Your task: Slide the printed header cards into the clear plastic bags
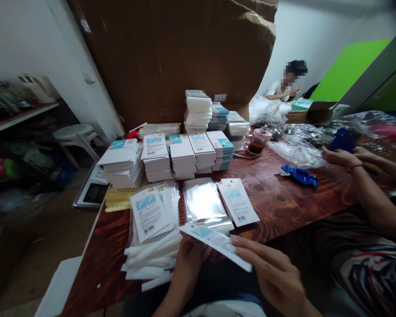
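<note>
A white printed card, tilted over my lap near the table's front edge, is between my hands. My left hand grips it from below at its left end, with the fingers mostly hidden under it. My right hand pinches its right edge, fingers long and thumb hidden. Just beyond lie a stack of clear plastic sleeves and a small pile of similar printed cards. To the left, more cards rest on clear bags, above a heap of white strips.
Banded stacks of cards line the table's back. A glass cup with dark liquid stands right of them. A blue plastic piece lies rightward. A co-worker's hands hold a dark blue item; another person sits behind. A scale is at left.
</note>
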{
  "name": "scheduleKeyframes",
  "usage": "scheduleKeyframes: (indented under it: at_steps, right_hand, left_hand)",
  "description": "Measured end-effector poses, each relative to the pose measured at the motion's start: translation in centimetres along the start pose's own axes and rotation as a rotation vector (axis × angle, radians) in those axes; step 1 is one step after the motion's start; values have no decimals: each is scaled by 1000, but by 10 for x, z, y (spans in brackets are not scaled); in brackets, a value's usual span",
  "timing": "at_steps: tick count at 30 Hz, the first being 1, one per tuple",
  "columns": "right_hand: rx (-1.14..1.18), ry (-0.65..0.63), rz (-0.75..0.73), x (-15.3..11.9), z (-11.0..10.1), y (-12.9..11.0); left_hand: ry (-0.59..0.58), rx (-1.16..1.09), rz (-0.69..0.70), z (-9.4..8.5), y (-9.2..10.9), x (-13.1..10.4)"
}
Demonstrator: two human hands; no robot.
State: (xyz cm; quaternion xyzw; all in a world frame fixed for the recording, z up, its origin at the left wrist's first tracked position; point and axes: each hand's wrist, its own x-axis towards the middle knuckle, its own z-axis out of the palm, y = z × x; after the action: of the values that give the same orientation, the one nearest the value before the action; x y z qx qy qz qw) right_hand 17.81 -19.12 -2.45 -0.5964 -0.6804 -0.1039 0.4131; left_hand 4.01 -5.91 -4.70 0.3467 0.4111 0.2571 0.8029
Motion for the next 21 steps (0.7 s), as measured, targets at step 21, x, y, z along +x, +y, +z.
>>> scheduleKeyframes:
  at_steps: [21]
  right_hand:
    - [-333,-434,-28,24,50,16]
  left_hand:
    - [-95,-51,-12,8,7,0]
